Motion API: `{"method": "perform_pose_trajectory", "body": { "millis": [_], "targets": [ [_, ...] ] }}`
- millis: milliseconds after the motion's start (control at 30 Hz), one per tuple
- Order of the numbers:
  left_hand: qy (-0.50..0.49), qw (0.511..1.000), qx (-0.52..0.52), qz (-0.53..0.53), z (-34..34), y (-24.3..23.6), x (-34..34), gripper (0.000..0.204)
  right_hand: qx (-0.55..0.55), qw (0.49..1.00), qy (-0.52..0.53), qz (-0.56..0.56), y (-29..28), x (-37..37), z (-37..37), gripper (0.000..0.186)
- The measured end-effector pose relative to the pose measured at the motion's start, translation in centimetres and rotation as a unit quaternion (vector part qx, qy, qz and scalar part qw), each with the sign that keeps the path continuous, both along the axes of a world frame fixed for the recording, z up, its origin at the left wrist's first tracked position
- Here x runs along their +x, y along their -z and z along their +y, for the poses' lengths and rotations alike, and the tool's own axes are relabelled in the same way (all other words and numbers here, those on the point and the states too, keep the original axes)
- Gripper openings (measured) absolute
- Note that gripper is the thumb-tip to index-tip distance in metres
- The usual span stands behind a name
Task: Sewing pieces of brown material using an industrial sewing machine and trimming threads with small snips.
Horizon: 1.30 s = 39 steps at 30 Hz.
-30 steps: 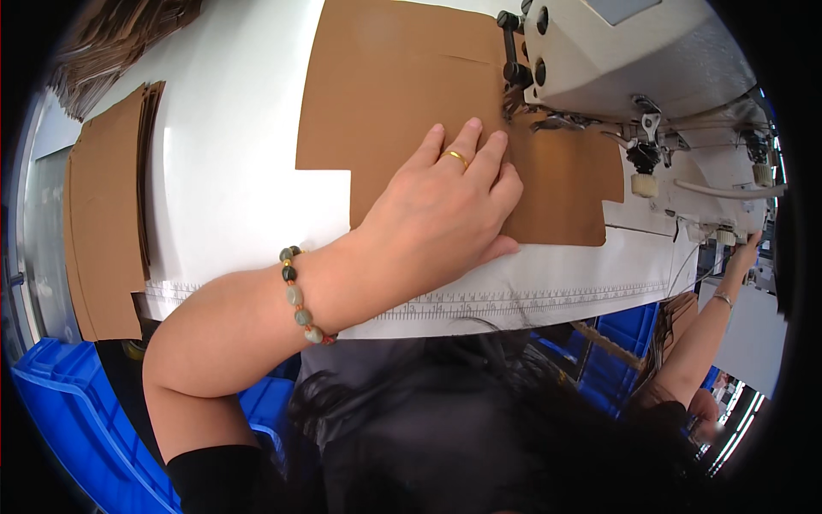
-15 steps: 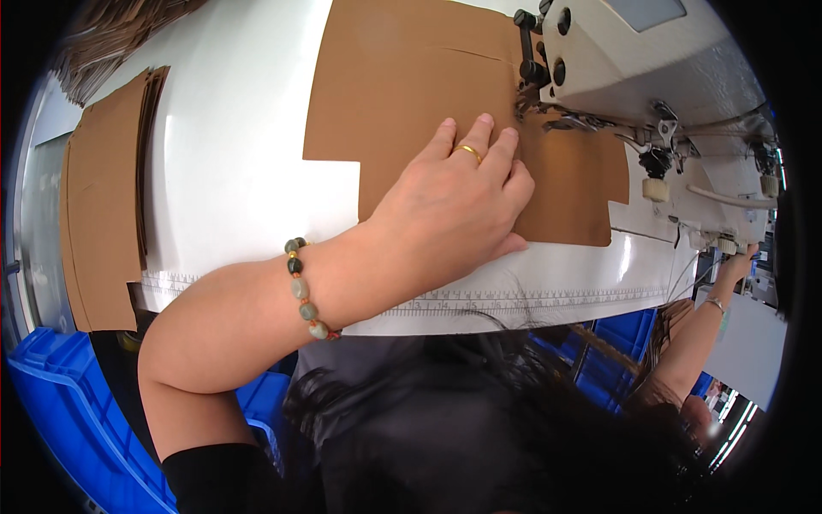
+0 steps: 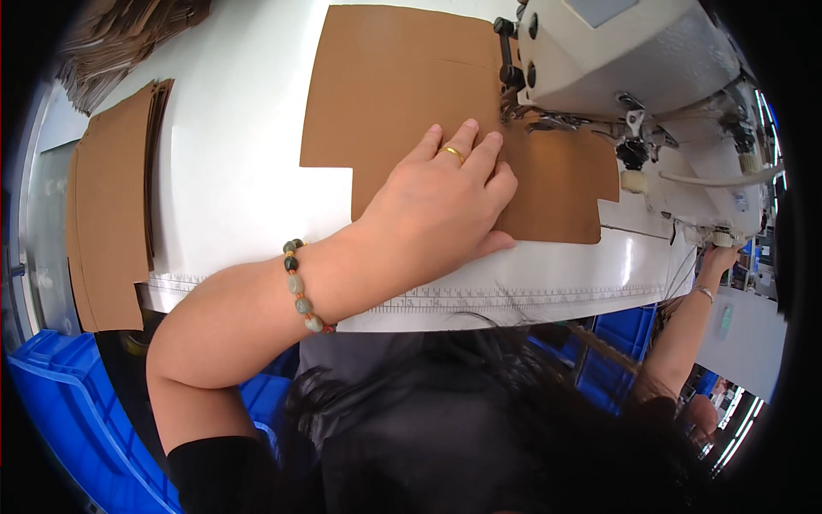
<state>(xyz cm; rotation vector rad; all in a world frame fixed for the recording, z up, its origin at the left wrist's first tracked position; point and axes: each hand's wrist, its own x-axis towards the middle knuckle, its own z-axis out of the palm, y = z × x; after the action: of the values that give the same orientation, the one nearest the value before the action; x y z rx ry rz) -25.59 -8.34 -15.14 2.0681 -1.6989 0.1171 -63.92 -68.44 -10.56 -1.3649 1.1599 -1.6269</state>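
Observation:
Flat on the white worktop lies a brown sheet-like panel with notched corners, its right part reaching under a sewing machine's needle area. My left hand presses on the panel with fingers outstretched, just to the left of the presser foot. A gold ring and a bead bracelet are on that hand and wrist. At the far right my right hand is raised against the machine's side, by a pale knob. Its fingers are small and partly hidden, so their grip does not show.
A stack of similar brown panels lies at the left edge of the worktop, with more brown pieces behind. A printed ruler runs along the front edge. Blue crates stand below.
The view has shifted slightly, so the machine and panel appear a little farther left. My left hand keeps its place on the panel; my right hand stays by the machine's side.

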Motion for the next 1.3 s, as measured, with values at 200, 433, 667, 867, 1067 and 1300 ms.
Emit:
{"method": "perform_pose_trajectory", "body": {
  "millis": [200,433,667,867,1067,1300],
  "targets": [
    [0.006,1.0,0.012,-0.007,0.2,-0.9,0.2,0.061,-0.111,0.991,0.077,0.015,0.4,2.3,9.0,0.048],
    [0.024,0.999,0.025,-0.036,-0.3,-1.1,-0.2,0.058,-0.379,0.785,-0.379,0.311,2.3,18.1,33.6,0.02],
    [0.005,0.999,0.028,-0.034,-0.5,-1.3,-0.3,0.058,-0.419,0.649,-0.453,0.445,2.6,26.6,38.8,0.053],
    [0.003,0.999,0.027,-0.037,-0.3,-1.5,-0.1,0.058,-0.429,0.615,-0.43,0.502,3.1,27.2,39.2,0.06],
    [0.004,0.999,0.026,-0.037,-0.4,-1.4,0.0,0.058,-0.447,0.614,-0.425,0.492,3.7,27.2,39.5,0.051],
    [0.003,0.999,0.028,-0.036,-0.3,-1.3,0.0,0.059,-0.445,0.63,-0.434,0.466,3.9,26.8,39.3,0.033]
  ]
}}
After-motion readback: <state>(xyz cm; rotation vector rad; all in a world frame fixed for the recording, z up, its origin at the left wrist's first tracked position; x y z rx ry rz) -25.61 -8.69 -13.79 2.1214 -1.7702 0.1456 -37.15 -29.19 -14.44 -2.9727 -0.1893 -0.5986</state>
